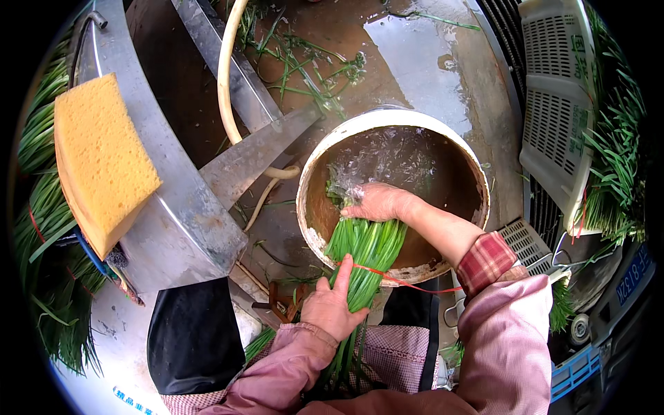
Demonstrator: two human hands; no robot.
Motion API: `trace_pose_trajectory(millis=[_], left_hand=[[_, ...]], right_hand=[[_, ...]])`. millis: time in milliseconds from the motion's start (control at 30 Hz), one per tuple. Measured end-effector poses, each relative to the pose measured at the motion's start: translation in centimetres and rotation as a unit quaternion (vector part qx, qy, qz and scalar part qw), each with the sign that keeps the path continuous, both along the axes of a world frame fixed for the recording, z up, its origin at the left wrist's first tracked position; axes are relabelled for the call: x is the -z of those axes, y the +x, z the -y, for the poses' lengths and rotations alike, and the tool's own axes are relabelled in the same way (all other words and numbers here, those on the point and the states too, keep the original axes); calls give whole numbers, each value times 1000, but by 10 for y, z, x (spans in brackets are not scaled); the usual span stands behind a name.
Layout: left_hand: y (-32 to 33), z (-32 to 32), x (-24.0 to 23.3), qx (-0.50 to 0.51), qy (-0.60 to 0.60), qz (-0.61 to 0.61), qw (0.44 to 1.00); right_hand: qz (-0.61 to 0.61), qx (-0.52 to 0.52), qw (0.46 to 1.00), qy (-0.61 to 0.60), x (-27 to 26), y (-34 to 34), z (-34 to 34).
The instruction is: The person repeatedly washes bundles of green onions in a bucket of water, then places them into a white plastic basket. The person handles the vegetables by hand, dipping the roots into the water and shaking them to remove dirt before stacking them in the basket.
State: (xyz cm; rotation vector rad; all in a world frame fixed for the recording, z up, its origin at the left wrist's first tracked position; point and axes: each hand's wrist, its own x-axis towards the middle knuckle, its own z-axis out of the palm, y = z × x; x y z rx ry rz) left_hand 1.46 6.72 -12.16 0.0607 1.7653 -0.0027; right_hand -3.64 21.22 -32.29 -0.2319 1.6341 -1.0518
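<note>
A bundle of garlic chives (365, 244), bound with a red tie (384, 274), lies across the near rim of a round bucket (480, 171). My left hand (334, 306) holds its leafy part just below the tie, index finger pointing up along the leaves. Inside the bucket, my right hand (381, 201) grips the bundle's stem end at the surface of murky brown water (394, 155). Water splashes around those fingers. The stem tips are partly hidden by the hand and the splash. Loose leaves hang towards my lap.
A yellow sponge (106, 161) rests on a metal ledge (192, 228) at left, beside more chives (49, 207). A cream hose (225, 78) runs behind a metal brace (259, 155). Scraps (311, 67) litter the wet floor. A plastic crate (555, 104) and chives (614, 150) stand right.
</note>
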Motion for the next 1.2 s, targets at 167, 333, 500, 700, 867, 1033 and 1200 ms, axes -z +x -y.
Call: trace_pose_trajectory(millis=[167, 333, 500, 700, 867, 1033, 1200], left_hand=[[-9, 2, 3, -19, 23, 10, 999], [-5, 5, 0, -9, 28, 13, 999], [-7, 7, 2, -15, 36, -3, 999], [2, 10, 3, -27, 50, -5, 998], [14, 20, 4, -52, 53, -48, 996], [12, 23, 8, -142, 73, -46, 986], [5, 20, 13, -171, 83, -16, 982]], right_hand=[[91, 123, 957, 245, 37, 12, 3], [261, 332, 906, -43, 59, 1, -36], [-2, 1, 1000, 19, -9, -1, 17], [210, 186, 935, 219, 62, 19, -53], [487, 363, 772, -188, 14, 25, -38], [181, 201, 962, 36, 1, 14, -2], [115, 262, 914, 288, 77, 41, -42]])
